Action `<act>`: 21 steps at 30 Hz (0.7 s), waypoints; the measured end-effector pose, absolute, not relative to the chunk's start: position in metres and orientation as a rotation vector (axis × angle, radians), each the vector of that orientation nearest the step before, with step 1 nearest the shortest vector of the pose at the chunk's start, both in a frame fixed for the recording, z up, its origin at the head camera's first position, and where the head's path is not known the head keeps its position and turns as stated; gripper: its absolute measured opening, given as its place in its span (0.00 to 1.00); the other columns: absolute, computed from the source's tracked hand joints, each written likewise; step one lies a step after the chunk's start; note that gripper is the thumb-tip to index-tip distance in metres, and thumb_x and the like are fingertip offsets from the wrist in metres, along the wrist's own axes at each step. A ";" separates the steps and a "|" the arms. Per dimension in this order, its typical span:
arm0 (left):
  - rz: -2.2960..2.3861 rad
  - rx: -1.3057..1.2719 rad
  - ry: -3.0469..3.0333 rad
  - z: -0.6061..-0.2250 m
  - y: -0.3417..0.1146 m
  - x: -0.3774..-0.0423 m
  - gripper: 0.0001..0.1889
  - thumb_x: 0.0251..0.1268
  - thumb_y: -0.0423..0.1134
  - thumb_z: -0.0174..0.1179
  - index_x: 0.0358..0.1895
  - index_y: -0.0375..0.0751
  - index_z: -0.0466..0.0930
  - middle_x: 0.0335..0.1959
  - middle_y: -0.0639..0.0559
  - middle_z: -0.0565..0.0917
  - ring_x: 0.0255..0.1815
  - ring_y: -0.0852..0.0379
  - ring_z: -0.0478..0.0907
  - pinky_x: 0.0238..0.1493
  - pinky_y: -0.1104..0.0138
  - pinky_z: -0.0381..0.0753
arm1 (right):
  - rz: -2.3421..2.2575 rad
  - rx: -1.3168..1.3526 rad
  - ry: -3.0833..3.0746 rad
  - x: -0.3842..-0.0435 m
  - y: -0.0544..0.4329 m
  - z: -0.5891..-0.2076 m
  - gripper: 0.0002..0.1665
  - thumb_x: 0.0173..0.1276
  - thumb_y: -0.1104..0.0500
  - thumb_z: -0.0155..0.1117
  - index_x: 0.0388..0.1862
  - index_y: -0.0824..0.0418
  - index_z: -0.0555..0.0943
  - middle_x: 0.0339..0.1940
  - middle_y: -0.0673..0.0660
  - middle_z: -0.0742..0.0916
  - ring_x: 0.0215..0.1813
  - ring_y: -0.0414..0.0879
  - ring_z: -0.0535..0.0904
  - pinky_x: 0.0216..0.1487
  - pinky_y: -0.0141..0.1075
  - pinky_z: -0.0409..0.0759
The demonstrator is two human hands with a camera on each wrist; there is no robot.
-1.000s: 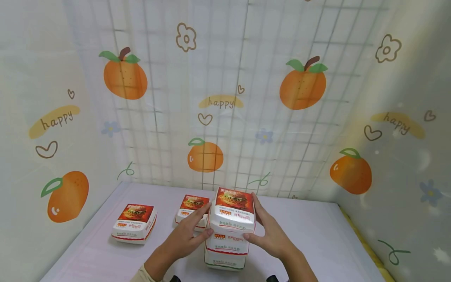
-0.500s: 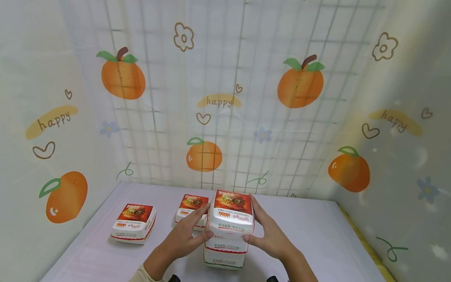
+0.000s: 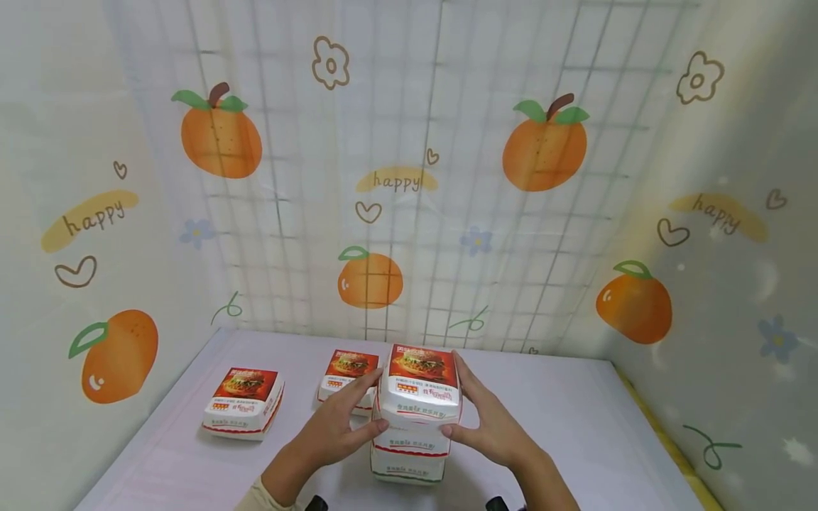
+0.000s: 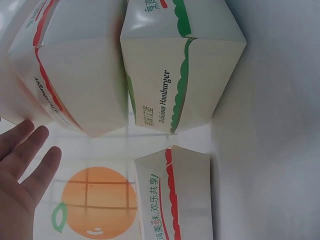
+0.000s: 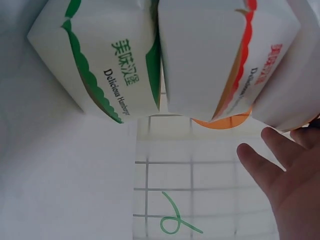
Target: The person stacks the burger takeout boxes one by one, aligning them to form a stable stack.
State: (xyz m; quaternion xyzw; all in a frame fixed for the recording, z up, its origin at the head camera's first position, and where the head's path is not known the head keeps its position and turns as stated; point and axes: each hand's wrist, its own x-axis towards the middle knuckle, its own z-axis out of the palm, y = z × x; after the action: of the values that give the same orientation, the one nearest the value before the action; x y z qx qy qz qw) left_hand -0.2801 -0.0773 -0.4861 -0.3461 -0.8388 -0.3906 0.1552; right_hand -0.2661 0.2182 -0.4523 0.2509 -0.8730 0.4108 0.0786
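Three white cardboard hamburger boxes stand in a stack at the table's front middle. The bottom box [image 3: 409, 470] has green scalloped trim, and the middle box [image 3: 412, 443] has red trim. On top sits a box [image 3: 422, 401] with a red burger picture on its lid. My left hand [image 3: 329, 429] holds its left side, thumb at the front lower corner. My right hand [image 3: 495, 429] grips the right side the same way. In the left wrist view, some fingers of the left hand [image 4: 27, 170] stand apart from the middle box [image 4: 85, 70].
A hamburger box [image 3: 243, 403] lies on the left of the white table [image 3: 543, 419]. Another box [image 3: 348, 375] stands behind the left hand, partly hidden by it. A white curtain [image 3: 409, 106] printed with oranges surrounds the table at the back and sides.
The top box has come down a little onto the middle box, covering more of that box's front print. Both hands have kept their hold on it. The other boxes have stayed put.
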 end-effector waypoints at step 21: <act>-1.146 -0.975 -2.430 -0.487 -0.078 -0.281 0.39 0.65 0.62 0.57 0.76 0.61 0.54 0.72 0.59 0.64 0.71 0.53 0.63 0.63 0.45 0.67 | 1.301 0.646 -2.666 -0.264 0.213 -0.448 0.66 0.51 0.38 0.74 0.79 0.34 0.40 0.79 0.47 0.55 0.71 0.57 0.64 0.61 0.67 0.63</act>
State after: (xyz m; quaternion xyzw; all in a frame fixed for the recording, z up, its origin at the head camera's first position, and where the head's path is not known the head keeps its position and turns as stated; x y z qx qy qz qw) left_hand -0.2811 -0.0781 -0.4868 -0.3378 -0.8416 -0.3971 0.1412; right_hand -0.2639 0.2126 -0.4484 0.2125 -0.8769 0.4280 0.0526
